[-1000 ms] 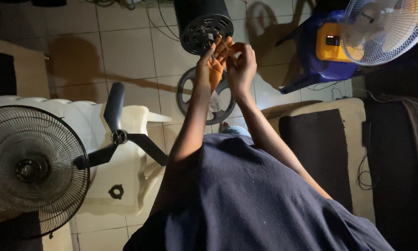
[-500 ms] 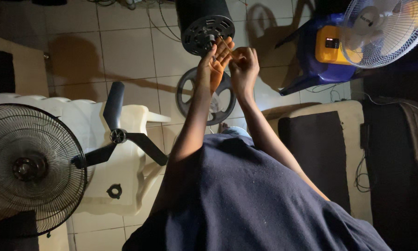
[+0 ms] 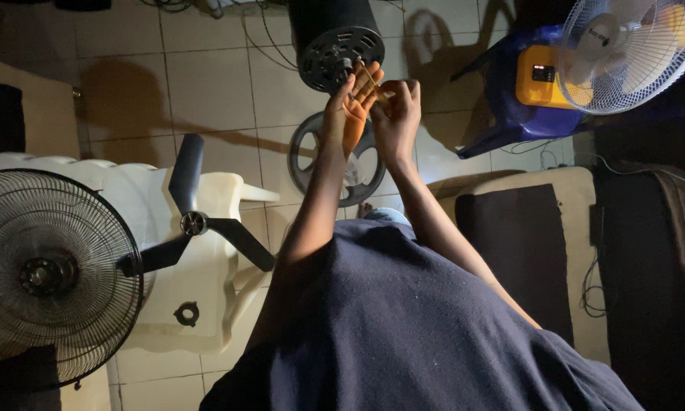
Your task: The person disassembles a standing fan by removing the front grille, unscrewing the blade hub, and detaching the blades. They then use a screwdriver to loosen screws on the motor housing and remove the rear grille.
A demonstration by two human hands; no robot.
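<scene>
My left hand (image 3: 348, 110) and my right hand (image 3: 397, 114) are raised together just below a black cylindrical fan motor (image 3: 335, 38) that stands on the tiled floor. Between the fingers of both hands runs a thin pale wire (image 3: 370, 80), which reaches up toward the motor's vented face. My left fingers are spread around the wire, and my right fingers are curled tight on it. Behind the hands a dark round guard ring (image 3: 312, 156) lies flat on the floor. My dark blue shirt fills the lower middle of the view.
A black three-blade fan propeller (image 3: 194, 223) and a small black nut (image 3: 187, 313) rest on a white plastic chair (image 3: 167, 304). A wire fan grille (image 3: 49, 274) is at the left. A white fan (image 3: 632, 49), a blue stool (image 3: 510, 106) with a yellow box, and a dark cushion (image 3: 517, 251) are on the right.
Both hands stay at the motor. The fingers have shifted slightly along the thin wire, and the view has drifted a little.
</scene>
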